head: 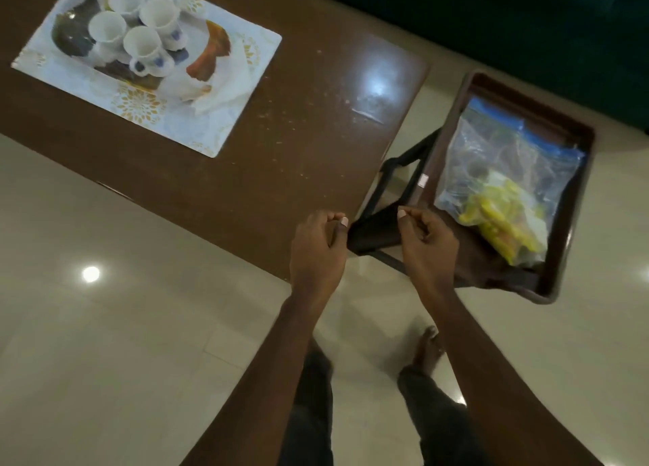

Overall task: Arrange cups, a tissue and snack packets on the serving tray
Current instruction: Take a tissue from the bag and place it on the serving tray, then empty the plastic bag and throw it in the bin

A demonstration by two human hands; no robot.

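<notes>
Snack packets (498, 191) look to be the step in hand as we stand on the pale tiled floor (140, 325), one bare foot (426, 346) showing below. Nearest us, our left hand (318, 251) and right hand (426, 247) hang side by side at the table's near corner. Their fingers are loosely curled and the thumbs sit close to the fingertips, with nothing in either that we can make out.

Just beyond the right hand lie the packets, clear bags with yellow pieces inside. They sit in a brown bin (581, 170) on a black folding stand (379, 226) beside the table (281, 149), off the serving tray altogether. Farther off to the left, the serving tray (196, 128) rests on the table top, with four white cups (144, 45) grouped toward its far end and a tissue (228, 82) on its right side.

By our reading, cups and tissue are in place and the packets remain. The next move calls for a reach over the bin's near wall, a grip on the slack bags, and a long carry leftward across the table. Open room on the tray lies along its near edge, in front of the cups. The bin's raised walls and the stand's frame at the table corner are the edges to mind. Dark green furniture (526, 26) closes off the far side.
</notes>
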